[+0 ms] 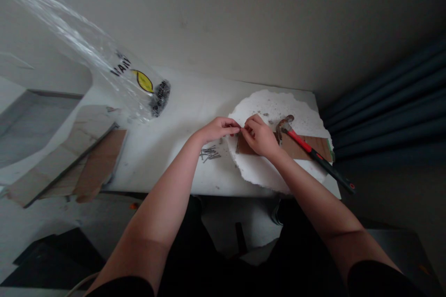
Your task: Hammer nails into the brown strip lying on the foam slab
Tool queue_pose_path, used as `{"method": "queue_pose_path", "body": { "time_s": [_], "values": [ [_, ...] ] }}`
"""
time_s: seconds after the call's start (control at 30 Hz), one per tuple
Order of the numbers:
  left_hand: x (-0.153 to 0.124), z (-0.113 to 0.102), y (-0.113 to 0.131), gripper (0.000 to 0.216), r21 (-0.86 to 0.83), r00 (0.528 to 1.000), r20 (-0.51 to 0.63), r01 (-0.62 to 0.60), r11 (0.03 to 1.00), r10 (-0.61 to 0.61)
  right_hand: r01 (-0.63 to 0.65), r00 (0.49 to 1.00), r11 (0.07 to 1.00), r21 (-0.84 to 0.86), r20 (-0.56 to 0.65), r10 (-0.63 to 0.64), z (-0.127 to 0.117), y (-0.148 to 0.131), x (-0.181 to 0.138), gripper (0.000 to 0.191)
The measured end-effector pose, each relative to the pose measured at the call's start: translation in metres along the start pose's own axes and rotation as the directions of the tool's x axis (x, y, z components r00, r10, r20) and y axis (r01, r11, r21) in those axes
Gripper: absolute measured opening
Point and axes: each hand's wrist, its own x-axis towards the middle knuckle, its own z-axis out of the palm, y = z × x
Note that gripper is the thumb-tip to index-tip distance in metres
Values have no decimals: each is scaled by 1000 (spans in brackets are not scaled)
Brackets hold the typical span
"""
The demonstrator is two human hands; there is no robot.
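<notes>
My left hand (221,128) and my right hand (259,135) meet fingertip to fingertip over the left end of a brown wooden board (296,150). Both are closed in a pinch; whatever is between the fingers is too small to make out. The board lies on a rough-edged white sheet (251,174), which looks like foam. Across the board rests a claw hammer (303,143) with a red and black handle, its head just right of my right hand and its handle end past the table edge. Several loose nails (210,153) lie below my left hand.
A clear plastic bag (139,83) with a yellow logo and dark contents stands at the table's back left. Brown board pieces (99,162) lie at the left end of the white table (153,162). A dark curtain (386,102) hangs on the right.
</notes>
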Motion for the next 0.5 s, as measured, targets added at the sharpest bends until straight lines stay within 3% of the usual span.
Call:
{"method": "queue_pose_path", "body": {
  "time_s": [0.13,0.33,0.5],
  "values": [
    [-4,2,3,25,32,991,128,36,999,-40,-32,999,998,55,-9,33,3,-2,0,19],
    [-7,-2,13,36,251,974,150,127,960,-168,-66,997,998,7,51,65,2,-7,1,29],
    [-12,-20,2,35,347,940,129,256,902,-317,-87,996,995,51,33,85,-4,-1,2,34]
  ]
}}
